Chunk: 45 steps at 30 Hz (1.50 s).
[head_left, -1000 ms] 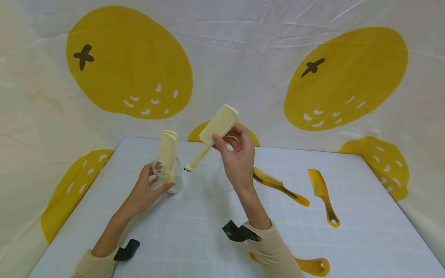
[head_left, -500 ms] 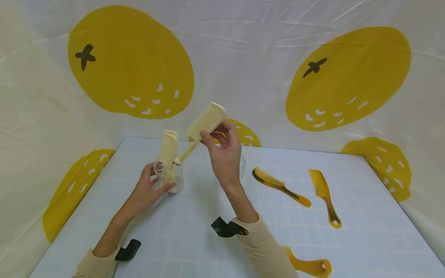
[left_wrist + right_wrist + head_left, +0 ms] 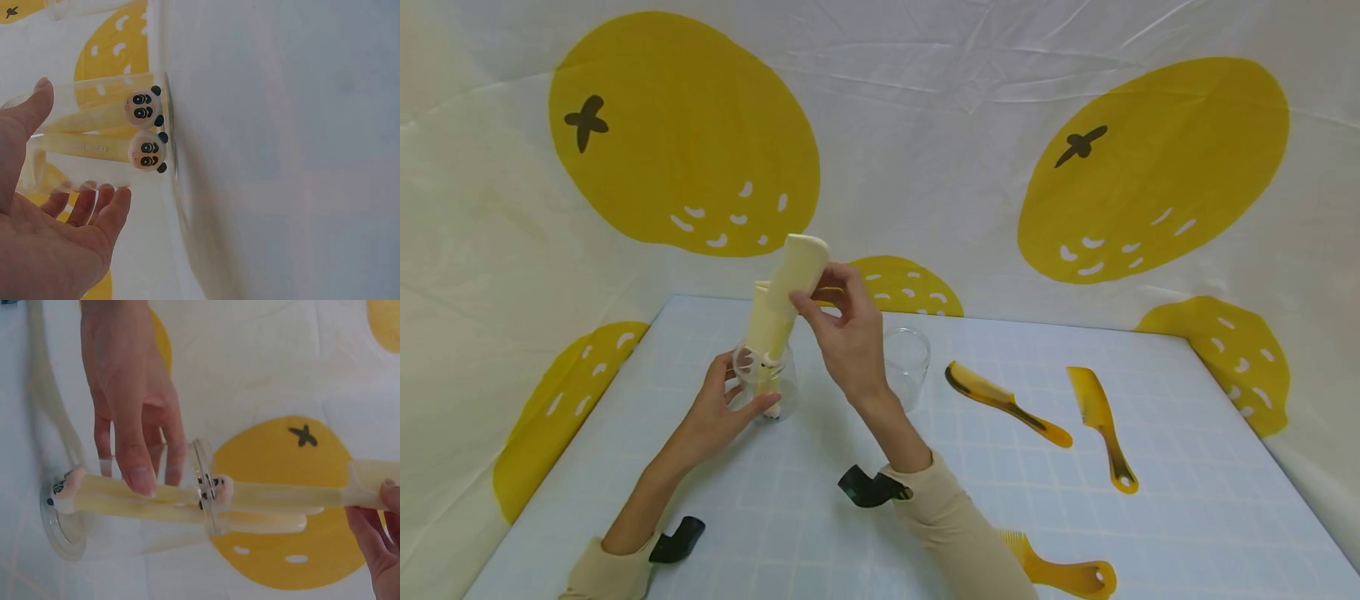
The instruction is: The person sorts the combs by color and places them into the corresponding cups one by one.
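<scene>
My left hand (image 3: 718, 421) holds a clear glass (image 3: 787, 393) upright on the table at left, thumb and fingers on opposite sides. Two cream combs (image 3: 760, 321) stand inside, handles down; in the left wrist view their panda-face ends (image 3: 147, 150) sit near the glass's base. My right hand (image 3: 853, 342) pinches a third cream comb (image 3: 801, 267) by its wide toothed part, tilted, handle downward. In the right wrist view this comb's handle (image 3: 281, 495) points at the glass's mouth, its panda end (image 3: 222, 489) right at the rim. In the head view it overlaps the standing combs.
Another clear glass (image 3: 907, 358) stands just right of my right hand. Amber combs lie on the right: one dark-streaked comb (image 3: 1000, 400), a second comb (image 3: 1101, 425) beyond it, and a third comb (image 3: 1067, 575) near the front, partly behind my sleeve. A fruit-print sheet (image 3: 917, 167) hangs behind the table.
My right hand has carried its comb leftward to the held glass and tipped it steeper, bringing the panda end to the rim. The other glass now shows fully. My left hand stays put.
</scene>
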Tool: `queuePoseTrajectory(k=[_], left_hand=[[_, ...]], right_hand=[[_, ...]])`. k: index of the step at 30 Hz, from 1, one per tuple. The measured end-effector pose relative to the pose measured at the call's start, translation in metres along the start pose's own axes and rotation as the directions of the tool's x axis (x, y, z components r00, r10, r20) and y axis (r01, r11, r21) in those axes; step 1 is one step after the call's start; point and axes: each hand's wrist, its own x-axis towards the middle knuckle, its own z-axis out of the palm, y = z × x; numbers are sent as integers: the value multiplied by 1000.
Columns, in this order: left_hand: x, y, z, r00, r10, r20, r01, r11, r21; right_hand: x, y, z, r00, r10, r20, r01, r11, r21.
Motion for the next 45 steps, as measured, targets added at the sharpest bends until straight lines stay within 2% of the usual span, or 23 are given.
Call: queuePoseTrajectory(k=[6, 11, 14, 19, 23, 29, 36, 45], left_hand=[[0, 0, 1, 1000, 13, 3, -13, 1000, -23], [-1, 1, 0, 1000, 31, 4, -30, 999, -37], [-1, 2, 0, 999, 37, 6, -36, 999, -39], [-2, 4, -1, 999, 33, 8, -33, 999, -42], [-3, 4, -2, 999, 30, 14, -29, 999, -39], [-1, 2, -1, 999, 28, 19, -27, 999, -38], [-2, 3, 0, 999, 36, 23, -35, 998, -42], [-3, 4, -1, 999, 32, 21, -32, 999, -35]], right_hand=[[2, 3, 6, 992, -31, 123, 38, 998, -56], [1, 6, 9, 964, -51, 259, 100, 979, -178], [0, 7, 10, 952, -45, 304, 117, 968, -224], [1, 8, 11, 945, -43, 323, 125, 964, -235], [3, 7, 13, 928, -45, 370, 135, 966, -222], [4, 11, 14, 909, -13, 416, 107, 973, -203], [2, 13, 12, 909, -14, 415, 105, 975, -197], [-1, 13, 10, 932, -18, 363, 113, 963, -243]])
